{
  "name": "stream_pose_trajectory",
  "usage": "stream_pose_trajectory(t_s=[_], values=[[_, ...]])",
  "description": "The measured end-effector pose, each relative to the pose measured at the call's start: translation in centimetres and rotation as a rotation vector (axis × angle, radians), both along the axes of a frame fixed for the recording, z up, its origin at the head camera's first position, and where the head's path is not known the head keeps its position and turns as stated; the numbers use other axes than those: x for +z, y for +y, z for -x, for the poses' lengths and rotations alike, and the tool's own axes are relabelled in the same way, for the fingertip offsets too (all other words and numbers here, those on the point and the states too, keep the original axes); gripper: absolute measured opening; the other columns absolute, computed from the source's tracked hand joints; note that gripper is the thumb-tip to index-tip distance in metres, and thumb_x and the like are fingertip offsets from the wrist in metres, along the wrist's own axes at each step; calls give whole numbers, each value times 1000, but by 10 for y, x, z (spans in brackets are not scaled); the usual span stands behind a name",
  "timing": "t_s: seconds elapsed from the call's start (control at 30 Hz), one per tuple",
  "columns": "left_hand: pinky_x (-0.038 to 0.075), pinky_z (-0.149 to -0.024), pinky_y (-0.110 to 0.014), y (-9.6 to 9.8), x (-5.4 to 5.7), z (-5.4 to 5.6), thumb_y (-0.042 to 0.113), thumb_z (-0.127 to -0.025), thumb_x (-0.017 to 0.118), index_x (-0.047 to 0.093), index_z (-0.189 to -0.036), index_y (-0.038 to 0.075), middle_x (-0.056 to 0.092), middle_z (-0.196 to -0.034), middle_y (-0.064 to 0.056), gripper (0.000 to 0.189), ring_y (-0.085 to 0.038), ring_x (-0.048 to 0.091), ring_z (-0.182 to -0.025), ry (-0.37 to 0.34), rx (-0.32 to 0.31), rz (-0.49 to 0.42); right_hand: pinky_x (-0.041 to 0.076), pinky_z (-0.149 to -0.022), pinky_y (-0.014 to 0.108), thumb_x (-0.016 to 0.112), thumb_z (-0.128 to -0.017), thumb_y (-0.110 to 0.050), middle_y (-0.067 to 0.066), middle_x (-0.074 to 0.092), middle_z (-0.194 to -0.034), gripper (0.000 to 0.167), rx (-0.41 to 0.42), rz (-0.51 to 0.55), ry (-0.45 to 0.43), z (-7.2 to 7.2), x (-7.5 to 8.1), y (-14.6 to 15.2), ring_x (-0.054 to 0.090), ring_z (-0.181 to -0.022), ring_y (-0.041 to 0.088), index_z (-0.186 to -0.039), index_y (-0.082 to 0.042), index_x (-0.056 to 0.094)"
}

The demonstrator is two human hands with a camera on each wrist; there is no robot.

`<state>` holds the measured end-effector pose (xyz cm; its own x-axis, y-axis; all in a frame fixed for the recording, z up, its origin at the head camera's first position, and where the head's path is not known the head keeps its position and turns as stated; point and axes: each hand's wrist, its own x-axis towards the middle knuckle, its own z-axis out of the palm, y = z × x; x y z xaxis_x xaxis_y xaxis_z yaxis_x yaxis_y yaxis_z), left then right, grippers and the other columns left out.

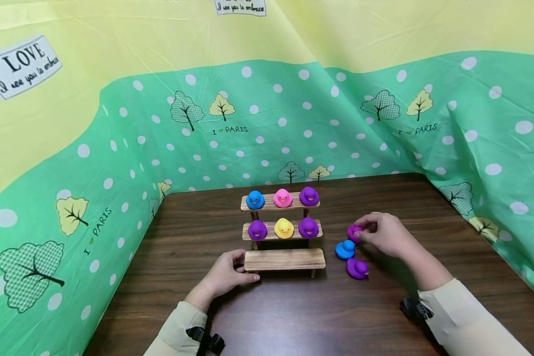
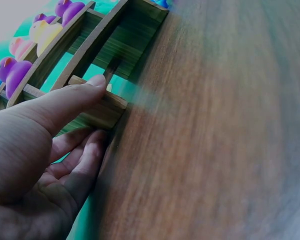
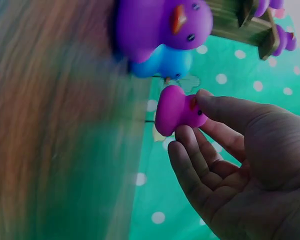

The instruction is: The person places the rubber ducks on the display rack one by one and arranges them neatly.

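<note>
A three-step wooden stand point(image 1: 285, 259) stands on the table. At its lower left end my left hand point(image 1: 226, 273) grips it, the thumb against the front of a leg and the fingers behind, as the left wrist view shows. My right hand point(image 1: 388, 234) pinches a magenta rubber duck point(image 3: 176, 110) between thumb and fingertips, to the right of the stand. Close by on the table are a blue duck point(image 1: 344, 249) and a purple duck point(image 1: 357, 269). The top step carries a blue, a pink point(image 1: 283, 198) and a purple duck. On the middle step sit two purple ducks around a yellow duck point(image 1: 284, 228).
The dark wooden table point(image 1: 293, 316) ends at a green and yellow cloth point(image 1: 267, 113) hung behind it and along both sides. The lowest step of the stand bears no duck. A black strap device sits on each sleeve point(image 1: 463, 311).
</note>
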<state>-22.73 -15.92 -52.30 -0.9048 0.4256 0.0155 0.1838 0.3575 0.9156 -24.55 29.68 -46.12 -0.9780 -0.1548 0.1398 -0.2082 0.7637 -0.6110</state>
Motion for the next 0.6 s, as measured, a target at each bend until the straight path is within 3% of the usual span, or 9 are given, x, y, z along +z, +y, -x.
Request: stream_pose_trajectory(t_s=[0.6], values=[[57, -87, -26, 0, 1, -1, 14, -81, 93, 69, -123, 2, 72, -108, -4, 50, -14, 68, -100, -10, 0, 4, 57, -69, 28, 86, -89, -16, -8, 67, -92, 15, 96, 49, 149, -45, 26, -47, 65, -81, 12, -103, -18, 80]])
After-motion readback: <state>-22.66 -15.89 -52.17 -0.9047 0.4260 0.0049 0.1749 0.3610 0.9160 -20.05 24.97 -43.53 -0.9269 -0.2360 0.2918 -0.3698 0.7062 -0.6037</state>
